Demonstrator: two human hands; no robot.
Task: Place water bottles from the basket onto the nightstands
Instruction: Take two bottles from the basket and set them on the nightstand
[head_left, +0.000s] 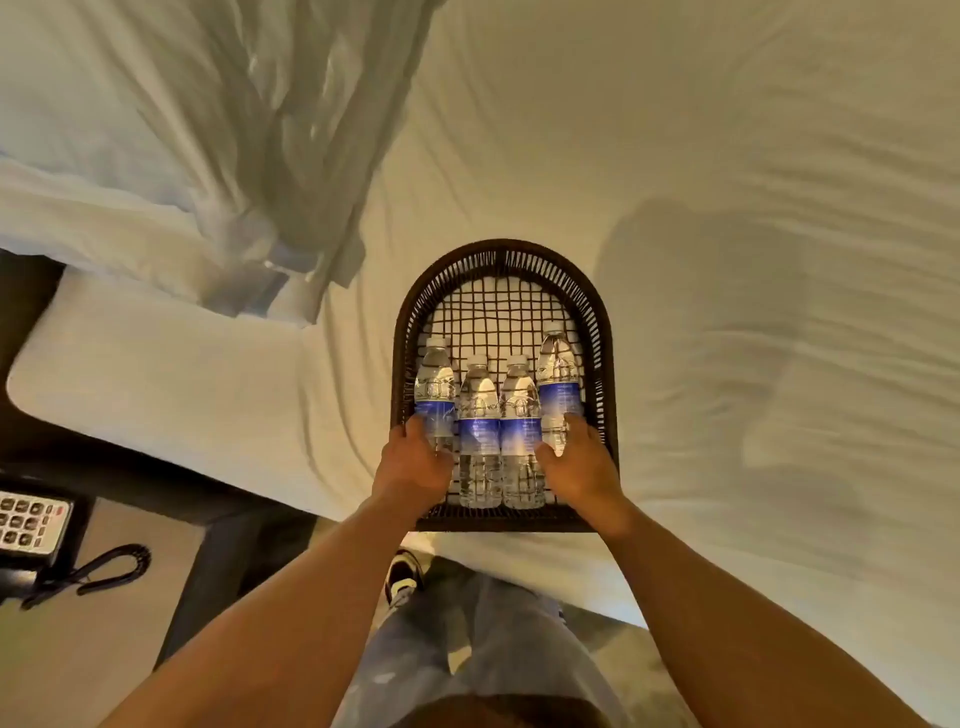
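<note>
In the wicker basket (503, 260), the left hand (415, 470) and right hand (579, 467) each curl around an outer water bottle; wet-slick plastic could slip, toppling the middle bottles (498, 431).

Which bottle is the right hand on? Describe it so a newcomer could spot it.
On the white bed sits a dark woven arched basket holding four clear blue-labelled water bottles. The right hand grips the rightmost bottle. It lies farther up the basket than the other three, its cap highest.
</note>
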